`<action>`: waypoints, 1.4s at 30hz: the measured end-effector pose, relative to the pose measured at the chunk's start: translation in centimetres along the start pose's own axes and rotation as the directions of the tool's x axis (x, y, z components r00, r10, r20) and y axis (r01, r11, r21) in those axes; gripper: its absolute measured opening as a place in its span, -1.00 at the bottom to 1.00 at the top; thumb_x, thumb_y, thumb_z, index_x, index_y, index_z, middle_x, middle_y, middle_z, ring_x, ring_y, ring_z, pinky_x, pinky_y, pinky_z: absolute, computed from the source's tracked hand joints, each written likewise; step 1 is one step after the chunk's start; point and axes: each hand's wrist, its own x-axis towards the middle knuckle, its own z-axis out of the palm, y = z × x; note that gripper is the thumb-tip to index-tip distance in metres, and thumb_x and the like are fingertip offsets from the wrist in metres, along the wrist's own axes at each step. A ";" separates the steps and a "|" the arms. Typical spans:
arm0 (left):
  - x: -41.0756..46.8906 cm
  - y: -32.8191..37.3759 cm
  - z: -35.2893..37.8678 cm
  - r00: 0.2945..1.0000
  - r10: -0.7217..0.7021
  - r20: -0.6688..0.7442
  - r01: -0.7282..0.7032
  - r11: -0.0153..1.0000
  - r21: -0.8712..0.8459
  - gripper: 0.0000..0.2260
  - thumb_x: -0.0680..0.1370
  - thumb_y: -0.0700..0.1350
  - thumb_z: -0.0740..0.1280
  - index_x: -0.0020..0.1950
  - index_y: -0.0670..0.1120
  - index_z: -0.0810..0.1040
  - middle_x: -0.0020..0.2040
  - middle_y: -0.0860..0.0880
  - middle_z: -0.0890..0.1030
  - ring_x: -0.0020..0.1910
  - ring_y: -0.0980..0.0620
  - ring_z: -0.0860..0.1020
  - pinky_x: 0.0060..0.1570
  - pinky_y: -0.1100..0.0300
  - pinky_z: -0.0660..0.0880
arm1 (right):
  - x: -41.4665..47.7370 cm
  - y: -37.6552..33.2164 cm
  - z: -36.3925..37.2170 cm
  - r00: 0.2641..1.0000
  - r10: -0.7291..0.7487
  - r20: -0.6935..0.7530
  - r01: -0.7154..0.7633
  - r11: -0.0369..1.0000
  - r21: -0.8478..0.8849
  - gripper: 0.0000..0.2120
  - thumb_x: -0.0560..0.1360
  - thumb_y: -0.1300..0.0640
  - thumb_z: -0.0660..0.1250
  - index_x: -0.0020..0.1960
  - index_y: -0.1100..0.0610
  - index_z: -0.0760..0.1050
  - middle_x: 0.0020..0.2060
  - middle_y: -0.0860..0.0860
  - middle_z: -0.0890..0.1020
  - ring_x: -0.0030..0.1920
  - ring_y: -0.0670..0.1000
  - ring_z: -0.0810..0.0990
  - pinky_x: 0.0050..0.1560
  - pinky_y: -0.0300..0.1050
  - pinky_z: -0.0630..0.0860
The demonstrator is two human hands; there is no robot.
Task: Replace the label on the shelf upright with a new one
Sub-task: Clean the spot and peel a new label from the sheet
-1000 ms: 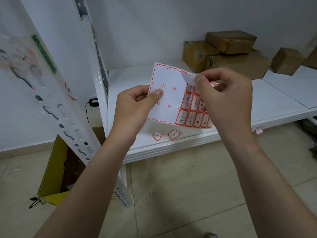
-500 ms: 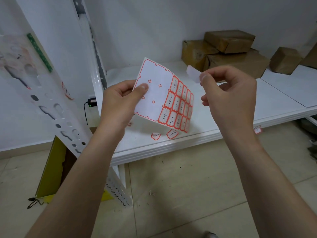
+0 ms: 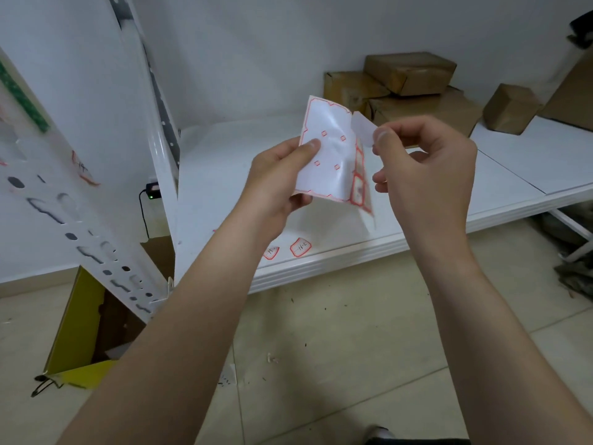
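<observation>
Shelf upright (image 3: 69,200), perforated, at far left — a worn red-edged label on it. Left hand (image 3: 276,184) pinches the label sheet (image 3: 327,155) over the shelf board (image 3: 224,187). Right hand (image 3: 423,175) pinches a peeled new label (image 3: 362,130), just beside the sheet. Step: label freed. Next, probably: carry it leftward to the upright.

The label sheet (image 3: 325,155) is white with red-orange borders; the shelf upright (image 3: 61,200) is white; the boxes (image 3: 410,72) are brown.
</observation>
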 end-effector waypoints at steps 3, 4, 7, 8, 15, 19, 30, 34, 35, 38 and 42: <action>1.8 -0.1 2.2 0.998 -0.055 -0.034 0.055 0.998 -0.003 -0.79 0.63 -0.06 0.42 0.25 -0.03 0.67 -0.01 -0.05 0.76 -0.26 0.04 0.63 -0.41 0.30 0.47 | 0.2 0.2 -0.4 0.999 0.030 -0.019 -0.030 0.999 0.024 -0.88 0.54 0.12 0.40 -0.13 0.00 0.69 -0.25 -0.14 0.69 -0.21 0.06 0.71 -0.17 0.17 0.69; 2.4 -0.3 2.7 0.996 -0.074 -0.049 0.074 0.997 0.011 -0.77 0.63 -0.07 0.43 0.27 -0.04 0.66 0.05 -0.07 0.76 -0.24 0.03 0.63 -0.43 0.31 0.48 | 0.3 0.2 -0.5 0.999 0.033 -0.022 -0.033 0.999 0.023 -0.88 0.54 0.12 0.40 -0.13 0.00 0.69 -0.25 -0.14 0.70 -0.20 0.06 0.71 -0.18 0.17 0.69; 3.6 -1.1 3.8 0.986 -0.151 -0.068 0.156 0.985 0.076 -0.81 0.64 -0.11 0.41 0.26 -0.06 0.65 -0.02 -0.05 0.72 -0.25 0.04 0.61 -0.48 0.32 0.51 | 0.5 0.1 -0.8 0.999 0.031 -0.028 -0.031 0.999 0.007 -0.88 0.55 0.10 0.40 -0.13 -0.02 0.68 -0.22 -0.13 0.72 -0.18 0.03 0.72 -0.18 0.15 0.69; 3.8 -1.4 3.9 0.983 -0.168 -0.071 0.175 0.979 0.107 -0.86 0.65 -0.13 0.40 0.20 -0.06 0.64 -0.06 -0.04 0.70 -0.26 0.05 0.60 -0.46 0.30 0.53 | 0.6 0.1 -0.9 0.999 0.030 -0.035 -0.030 1.000 0.009 -0.88 0.55 0.10 0.40 -0.13 -0.03 0.68 -0.22 -0.13 0.72 -0.19 0.03 0.73 -0.17 0.15 0.69; 5.2 -1.7 3.2 0.975 -0.168 -0.144 0.194 0.963 0.189 -0.86 0.62 -0.25 0.40 0.16 -0.12 0.58 0.14 -0.15 0.73 -0.10 -0.05 0.70 -0.42 0.24 0.65 | 0.7 0.2 -1.0 0.999 0.048 -0.025 -0.048 0.999 -0.012 -0.84 0.58 0.05 0.41 -0.16 -0.13 0.64 -0.22 -0.18 0.72 -0.21 -0.02 0.72 -0.16 0.13 0.67; 5.5 -0.2 1.8 0.986 -0.050 -0.157 0.095 0.951 0.293 -0.86 0.59 -0.21 0.44 0.14 -0.14 0.67 0.04 -0.15 0.74 -0.22 -0.04 0.70 -0.36 0.22 0.66 | 0.5 0.3 -0.8 0.998 0.066 0.010 -0.066 0.998 -0.015 -0.88 0.58 0.05 0.42 -0.12 -0.09 0.67 -0.22 -0.20 0.71 -0.20 -0.04 0.72 -0.18 0.12 0.68; -0.1 5.3 -1.2 0.870 0.489 0.063 -0.432 0.695 0.574 -0.87 0.62 -0.15 0.35 -0.02 -0.04 0.70 -0.27 0.08 0.67 -0.39 0.15 0.59 -0.43 0.37 0.45 | -1.0 -2.2 2.2 0.992 0.025 0.120 -0.031 0.998 0.048 -0.92 0.56 0.08 0.44 -0.08 0.03 0.69 -0.25 -0.14 0.69 -0.24 -0.04 0.70 -0.12 0.05 0.72; -4.0 7.6 -3.9 0.697 0.694 0.180 -0.620 0.458 0.637 -0.86 0.63 -0.13 0.31 -0.01 -0.07 0.67 -0.29 0.14 0.61 -0.35 0.23 0.58 -0.26 0.18 0.55 | -2.2 -4.4 4.2 0.990 0.000 0.139 -0.014 0.995 0.101 -0.92 0.55 0.09 0.45 -0.11 0.01 0.69 -0.27 -0.15 0.68 -0.25 -0.05 0.70 -0.14 0.03 0.71; -4.7 8.0 -4.7 0.675 0.718 0.170 -0.626 0.435 0.647 -0.86 0.64 -0.13 0.29 0.03 -0.10 0.65 -0.27 0.13 0.61 -0.35 0.22 0.58 -0.25 0.16 0.56 | -2.6 -4.9 4.7 0.989 -0.007 0.146 -0.010 0.993 0.115 -0.92 0.55 0.09 0.45 -0.11 0.00 0.69 -0.27 -0.16 0.67 -0.24 -0.06 0.69 -0.13 0.05 0.72; -6.8 8.9 -6.8 0.641 0.758 0.120 -0.625 0.426 0.654 -0.90 0.66 -0.18 0.26 0.10 -0.14 0.56 -0.29 0.03 0.57 -0.42 0.15 0.56 -0.33 0.13 0.54 | -3.9 -6.4 6.2 0.987 -0.010 0.157 -0.015 0.988 0.153 -0.92 0.54 0.09 0.44 -0.12 0.01 0.69 -0.28 -0.18 0.66 -0.21 -0.09 0.68 -0.11 0.10 0.73; -9.8 9.7 -9.4 0.667 0.736 0.119 -0.597 0.432 0.675 -0.94 0.66 -0.21 0.30 0.02 -0.08 0.55 -0.32 0.03 0.58 -0.46 0.01 0.56 -0.42 0.12 0.53 | -5.4 -8.0 7.9 0.988 -0.004 0.154 -0.023 0.984 0.175 -0.91 0.53 0.08 0.42 -0.12 0.00 0.70 -0.30 -0.19 0.66 -0.24 -0.12 0.66 -0.12 0.12 0.72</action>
